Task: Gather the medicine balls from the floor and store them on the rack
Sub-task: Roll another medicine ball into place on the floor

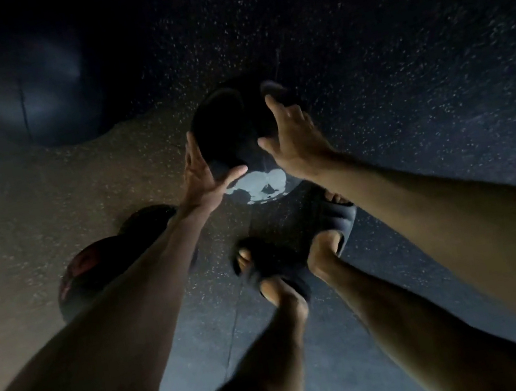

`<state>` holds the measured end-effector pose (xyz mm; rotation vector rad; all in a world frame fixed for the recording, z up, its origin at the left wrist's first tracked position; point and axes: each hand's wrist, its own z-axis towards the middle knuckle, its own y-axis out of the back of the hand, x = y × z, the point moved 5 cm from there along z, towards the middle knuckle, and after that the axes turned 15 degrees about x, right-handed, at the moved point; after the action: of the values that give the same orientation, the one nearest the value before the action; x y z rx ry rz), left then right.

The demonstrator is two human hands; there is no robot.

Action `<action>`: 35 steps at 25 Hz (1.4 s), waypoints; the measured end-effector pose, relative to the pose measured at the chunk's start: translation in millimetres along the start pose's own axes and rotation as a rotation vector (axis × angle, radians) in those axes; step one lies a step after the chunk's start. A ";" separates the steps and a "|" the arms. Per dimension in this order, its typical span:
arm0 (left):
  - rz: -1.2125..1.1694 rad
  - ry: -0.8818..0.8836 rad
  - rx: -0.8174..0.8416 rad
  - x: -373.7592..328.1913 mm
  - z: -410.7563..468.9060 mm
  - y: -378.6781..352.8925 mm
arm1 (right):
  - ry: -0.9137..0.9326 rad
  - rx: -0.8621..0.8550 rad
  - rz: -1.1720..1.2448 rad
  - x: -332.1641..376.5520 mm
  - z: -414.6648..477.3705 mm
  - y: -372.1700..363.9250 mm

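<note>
Medicine ball, dark with a pale worn patch low on its near face, is just ahead of your sandalled feet, over the speckled floor. Whether it has left the floor cannot be told in this light. Your left hand lies flat against its left side, fingers straight, thumb across the lower front. Your right hand is spread over the right side, fingers extended, nothing clenched.

Recommendation: bring both palms lower, under the widest part, before you take the weight. A squeeze from the sides alone may slip. A second ball sits beneath your left forearm, partly hidden. No rack is in view.
</note>
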<state>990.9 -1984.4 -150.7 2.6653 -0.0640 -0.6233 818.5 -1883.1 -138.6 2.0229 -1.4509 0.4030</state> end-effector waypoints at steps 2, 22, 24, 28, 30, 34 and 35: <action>-0.075 0.103 -0.001 5.3 11.6 23.8 | -0.029 -0.009 -0.123 -2.7 -21.8 -24.3; 0.192 -0.112 0.125 -111.6 138.8 158.2 | -0.188 -0.254 0.049 70.1 70.3 68.6; 0.191 -0.099 0.139 -124.1 160.2 174.4 | -0.185 -0.265 0.022 72.1 78.6 68.3; 0.140 -0.140 0.116 -143.8 176.0 191.4 | -0.229 -0.279 0.067 83.3 117.1 117.9; 0.202 -0.221 0.104 -146.4 167.5 191.6 | -0.245 -0.251 0.072 87.0 134.9 146.8; 0.323 -0.297 0.127 -153.6 175.8 198.7 | -0.295 -0.218 0.158 96.4 167.2 203.2; 0.332 -0.293 0.128 -161.6 184.0 205.7 | -0.300 -0.235 0.184 98.6 175.0 214.6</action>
<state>775.0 -2220.2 -153.6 2.5748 -0.6325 -0.9131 635.9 -2113.0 -152.9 1.8234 -1.7823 -0.0025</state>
